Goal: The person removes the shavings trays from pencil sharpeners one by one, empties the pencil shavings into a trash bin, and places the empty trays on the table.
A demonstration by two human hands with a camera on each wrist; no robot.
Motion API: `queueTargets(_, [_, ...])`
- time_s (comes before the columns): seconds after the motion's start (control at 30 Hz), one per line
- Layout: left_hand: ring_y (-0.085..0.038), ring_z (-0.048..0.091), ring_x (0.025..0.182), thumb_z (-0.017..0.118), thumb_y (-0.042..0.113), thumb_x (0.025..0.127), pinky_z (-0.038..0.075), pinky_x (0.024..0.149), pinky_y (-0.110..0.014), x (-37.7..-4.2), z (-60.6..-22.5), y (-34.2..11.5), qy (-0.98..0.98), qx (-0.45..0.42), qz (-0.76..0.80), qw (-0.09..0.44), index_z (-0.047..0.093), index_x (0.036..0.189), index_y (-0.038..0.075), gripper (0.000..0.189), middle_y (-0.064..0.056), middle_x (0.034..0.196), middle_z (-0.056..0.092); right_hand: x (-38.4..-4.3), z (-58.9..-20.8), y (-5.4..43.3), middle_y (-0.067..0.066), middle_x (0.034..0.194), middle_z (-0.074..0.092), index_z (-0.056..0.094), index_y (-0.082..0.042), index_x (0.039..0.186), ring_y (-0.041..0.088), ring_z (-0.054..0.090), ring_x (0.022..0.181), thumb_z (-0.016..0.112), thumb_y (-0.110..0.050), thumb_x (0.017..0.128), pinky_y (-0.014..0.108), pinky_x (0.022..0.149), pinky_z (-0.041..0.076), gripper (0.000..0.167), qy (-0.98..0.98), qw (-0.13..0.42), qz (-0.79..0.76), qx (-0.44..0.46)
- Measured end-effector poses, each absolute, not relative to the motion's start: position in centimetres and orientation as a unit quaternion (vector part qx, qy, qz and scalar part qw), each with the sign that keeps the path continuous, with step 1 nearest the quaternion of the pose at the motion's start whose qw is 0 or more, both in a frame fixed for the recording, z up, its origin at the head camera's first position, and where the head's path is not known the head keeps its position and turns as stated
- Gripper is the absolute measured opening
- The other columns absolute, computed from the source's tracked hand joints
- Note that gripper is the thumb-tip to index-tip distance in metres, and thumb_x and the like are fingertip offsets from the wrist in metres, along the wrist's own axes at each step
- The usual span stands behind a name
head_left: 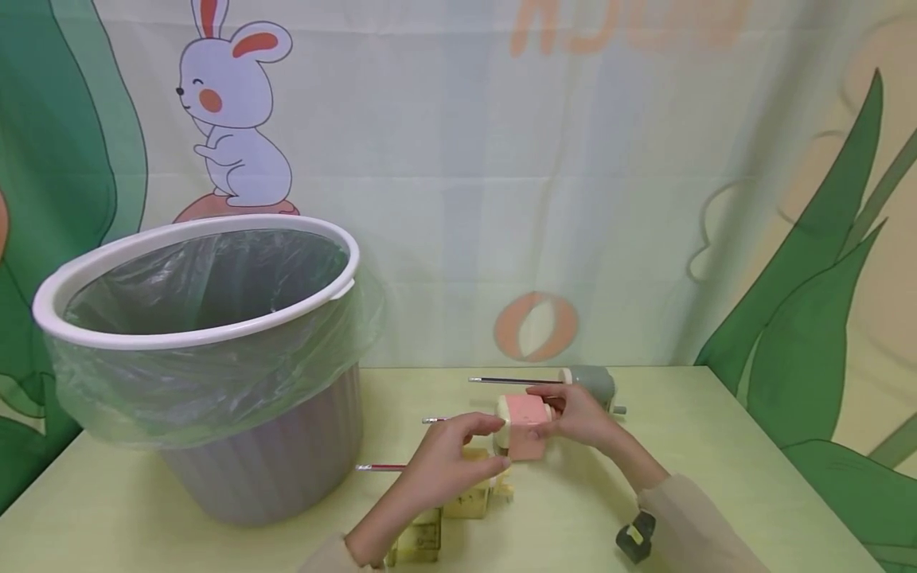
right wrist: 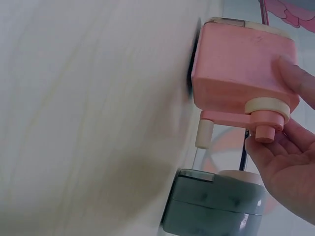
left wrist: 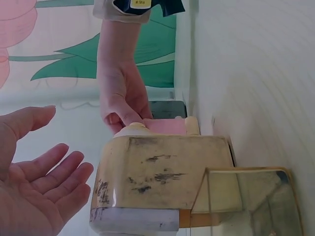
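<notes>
A pink pencil sharpener with a side crank stands on the table. My right hand grips it from the right, thumb on the pink body in the right wrist view, fingers beside the crank. Just left of it, my left hand holds nothing, its fingers relaxed and spread apart from the thumb. Below that hand is a smudged yellow sharpener, with a clear yellow-edged box beside it. Behind the pink one sits a grey-green sharpener with a dark pencil sticking out leftward.
A large ribbed bin with a white rim and clear liner stands on the left of the table. A red pencil and another pencil end point toward it. A printed curtain hangs behind the table.
</notes>
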State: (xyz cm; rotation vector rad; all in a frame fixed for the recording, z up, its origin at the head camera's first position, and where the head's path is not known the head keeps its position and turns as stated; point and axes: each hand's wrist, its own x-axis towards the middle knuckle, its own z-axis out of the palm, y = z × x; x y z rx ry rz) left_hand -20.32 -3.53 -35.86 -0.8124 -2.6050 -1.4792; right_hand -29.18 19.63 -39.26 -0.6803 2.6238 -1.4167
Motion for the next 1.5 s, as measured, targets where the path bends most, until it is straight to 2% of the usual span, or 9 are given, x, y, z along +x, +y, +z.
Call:
queueTargets(0.27, [-0.022, 0.053, 0.113, 0.069, 0.024, 0.08, 0.044, 0.093, -0.042, -21.0, -35.8, -2.4, -0.856, -0.245, -0.455, 0.007, 0.06, 0.116, 0.004, 0.043, -0.007, 0.118, 0.061, -27.6, -37.1, 20.5, 0.019, 0.116, 0.058, 0.05, 0.008, 0.124, 0.02, 0.057, 0.091, 0.08, -0.015, 0.068, 0.02, 0.066, 0.049, 0.067, 0.859, 0.05, -0.473, -0.188])
queueTargets(0.37, [-0.016, 0.06, 0.082, 0.07, 0.021, 0.079, 0.046, 0.088, -0.037, -21.2, -35.8, -2.0, -0.864, -0.244, -0.441, 0.005, 0.059, 0.118, 0.002, 0.044, -0.008, 0.119, 0.06, -27.3, -36.2, 21.1, 0.02, 0.116, 0.058, 0.05, 0.008, 0.123, 0.019, 0.056, 0.086, 0.08, -0.014, 0.068, 0.021, 0.064, 0.05, 0.066, 0.859, 0.045, -0.473, -0.19])
queueTargets(0.4, [-0.015, 0.06, 0.081, 0.07, 0.021, 0.078, 0.047, 0.088, -0.036, -21.3, -35.8, -1.8, -0.867, -0.244, -0.434, 0.003, 0.059, 0.118, 0.002, 0.045, -0.008, 0.119, 0.06, -27.2, -35.9, 21.3, 0.021, 0.116, 0.058, 0.05, 0.009, 0.123, 0.019, 0.056, 0.085, 0.08, -0.014, 0.068, 0.021, 0.064, 0.05, 0.067, 0.861, 0.041, -0.471, -0.19])
queueTargets(0.5, [-0.017, 0.06, 0.082, 0.07, 0.019, 0.077, 0.047, 0.087, -0.036, -21.4, -35.8, -1.3, -0.875, -0.248, -0.416, -0.005, 0.056, 0.121, 0.0, 0.049, -0.01, 0.121, 0.058, -27.0, -35.1, 21.8, 0.022, 0.117, 0.057, 0.049, 0.009, 0.124, 0.02, 0.058, 0.087, 0.08, -0.015, 0.068, 0.023, 0.065, 0.052, 0.069, 0.859, 0.041, -0.477, -0.182])
queueTargets(0.6, [-0.025, 0.052, 0.114, 0.07, 0.017, 0.077, 0.046, 0.091, -0.041, -21.7, -36.0, -0.7, -0.88, -0.255, -0.4, -0.009, 0.052, 0.125, -0.001, 0.054, -0.011, 0.124, 0.056, -26.6, -34.3, 22.2, 0.022, 0.117, 0.058, 0.047, 0.008, 0.126, 0.021, 0.059, 0.09, 0.08, -0.017, 0.068, 0.025, 0.067, 0.053, 0.072, 0.859, 0.044, -0.48, -0.17])
queueTargets(0.63, [-0.026, 0.051, 0.115, 0.069, 0.017, 0.077, 0.046, 0.092, -0.041, -21.7, -36.0, -0.4, -0.88, -0.257, -0.399, -0.012, 0.051, 0.126, -0.001, 0.055, -0.012, 0.125, 0.056, -26.5, -34.1, 22.3, 0.021, 0.116, 0.058, 0.047, 0.008, 0.126, 0.021, 0.059, 0.09, 0.08, -0.018, 0.068, 0.025, 0.068, 0.053, 0.072, 0.86, 0.045, -0.481, -0.167])
queueTargets(0.93, [-0.031, 0.045, 0.121, 0.07, 0.021, 0.078, 0.042, 0.097, -0.044, -22.2, -36.2, 1.4, -0.882, -0.227, -0.413, -0.025, 0.036, 0.136, -0.003, 0.071, -0.016, 0.133, 0.047, -25.3, -32.1, 23.5, 0.023, 0.118, 0.057, 0.044, 0.008, 0.129, 0.023, 0.06, 0.095, 0.079, -0.021, 0.07, 0.028, 0.069, 0.055, 0.074, 0.858, 0.052, -0.481, -0.176])
queueTargets(1.27, [-0.022, 0.051, 0.117, 0.072, 0.027, 0.078, 0.042, 0.098, -0.039, -23.0, -37.0, 2.9, -0.819, -0.229, -0.527, -0.006, 0.049, 0.128, 0.008, 0.059, -0.007, 0.126, 0.055, -24.5, -30.5, 24.4, 0.023, 0.116, 0.057, 0.046, 0.007, 0.127, 0.023, 0.06, 0.097, 0.079, -0.016, 0.07, 0.031, 0.071, 0.055, 0.07, 0.854, 0.064, -0.48, -0.189])
queueTargets(1.5, [-0.018, 0.057, 0.108, 0.076, 0.027, 0.073, 0.046, 0.092, -0.036, -23.0, -37.2, 3.4, -0.808, -0.229, -0.543, 0.011, 0.058, 0.119, 0.007, 0.053, -0.005, 0.115, 0.062, -23.9, -29.6, 24.7, 0.022, 0.117, 0.056, 0.046, 0.008, 0.126, 0.024, 0.059, 0.099, 0.077, -0.015, 0.072, 0.03, 0.074, 0.054, 0.067, 0.853, 0.076, -0.473, -0.209])
